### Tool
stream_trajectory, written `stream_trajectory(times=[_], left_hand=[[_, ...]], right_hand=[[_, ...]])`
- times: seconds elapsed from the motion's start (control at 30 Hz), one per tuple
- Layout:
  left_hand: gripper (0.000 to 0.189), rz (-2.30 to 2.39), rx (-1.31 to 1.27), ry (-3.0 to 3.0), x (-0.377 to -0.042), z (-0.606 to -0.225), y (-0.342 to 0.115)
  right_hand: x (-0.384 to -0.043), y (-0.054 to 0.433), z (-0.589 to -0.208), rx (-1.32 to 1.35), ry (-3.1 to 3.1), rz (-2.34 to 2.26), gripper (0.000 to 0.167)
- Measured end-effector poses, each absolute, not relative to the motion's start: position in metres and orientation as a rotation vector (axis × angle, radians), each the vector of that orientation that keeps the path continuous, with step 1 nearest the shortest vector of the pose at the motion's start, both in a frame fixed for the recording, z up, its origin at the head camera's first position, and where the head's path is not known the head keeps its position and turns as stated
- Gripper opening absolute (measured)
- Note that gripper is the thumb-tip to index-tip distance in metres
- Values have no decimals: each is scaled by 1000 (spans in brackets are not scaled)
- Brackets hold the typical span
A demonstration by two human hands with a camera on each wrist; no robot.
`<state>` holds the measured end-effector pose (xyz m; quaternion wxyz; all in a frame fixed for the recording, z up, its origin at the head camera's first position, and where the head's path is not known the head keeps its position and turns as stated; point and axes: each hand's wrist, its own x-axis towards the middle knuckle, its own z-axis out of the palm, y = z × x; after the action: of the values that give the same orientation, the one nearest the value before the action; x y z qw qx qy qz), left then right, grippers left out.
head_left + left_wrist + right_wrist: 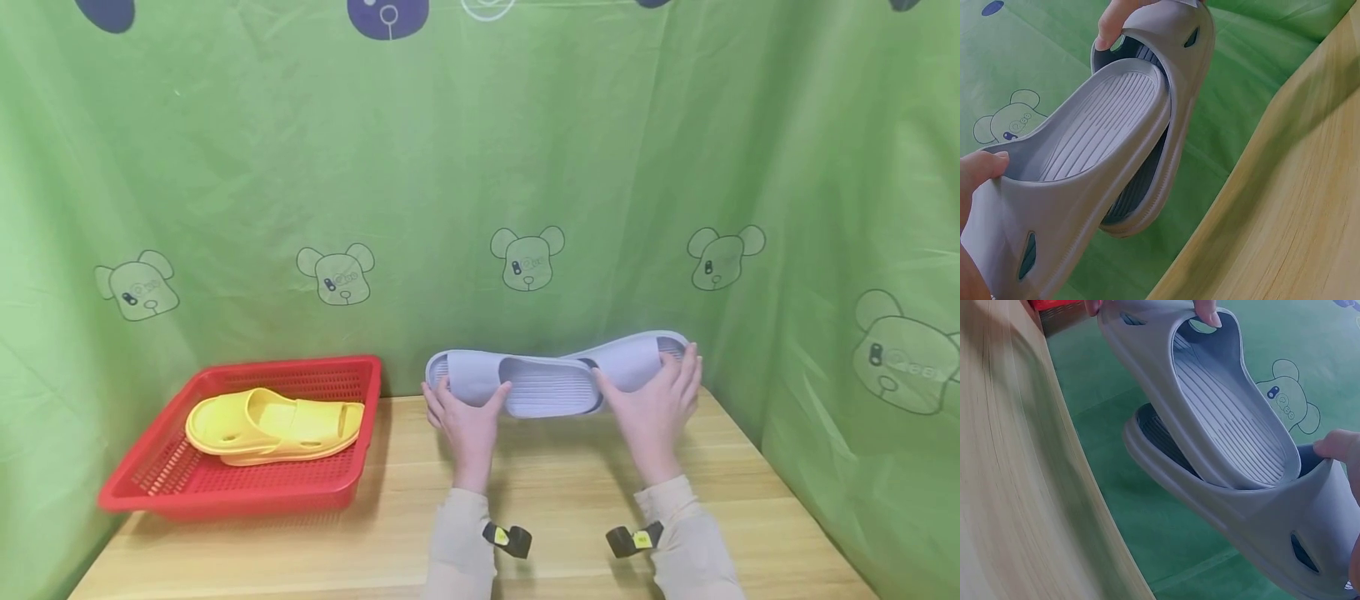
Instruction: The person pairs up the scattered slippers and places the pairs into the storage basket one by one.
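Note:
Two grey-lavender slippers are held up above the far part of the table, pointing opposite ways. My left hand (467,425) grips the left slipper (551,387) by its strap, the thumb on the strap's edge. My right hand (656,408) grips the right slipper (626,362) the same way. In the left wrist view, the heel of the left slipper (1104,119) rests in the strap opening of the right slipper (1188,81). The right wrist view shows the ribbed footbed of the left slipper (1229,419) overlapping the right slipper (1254,519).
A red plastic basket (240,504) stands at the left of the wooden table (555,500). Yellow slippers (277,425) lie stacked in it. A green curtain (450,167) with bear prints hangs behind the table and along its sides.

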<state>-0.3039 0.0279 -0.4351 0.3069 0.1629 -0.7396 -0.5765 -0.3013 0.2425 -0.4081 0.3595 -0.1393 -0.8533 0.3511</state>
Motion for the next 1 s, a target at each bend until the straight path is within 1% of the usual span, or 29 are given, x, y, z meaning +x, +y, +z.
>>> stream_trajectory(times=[0.47,1.0], left_hand=[[108,-1548,438,-2003,-304,-435,30],[109,-1565,369,-2028,-302,-433,31]], right_hand=[[-303,240,-412,-338,-2176,887,106],[-303,246,-412,-368,-2171,900,106]])
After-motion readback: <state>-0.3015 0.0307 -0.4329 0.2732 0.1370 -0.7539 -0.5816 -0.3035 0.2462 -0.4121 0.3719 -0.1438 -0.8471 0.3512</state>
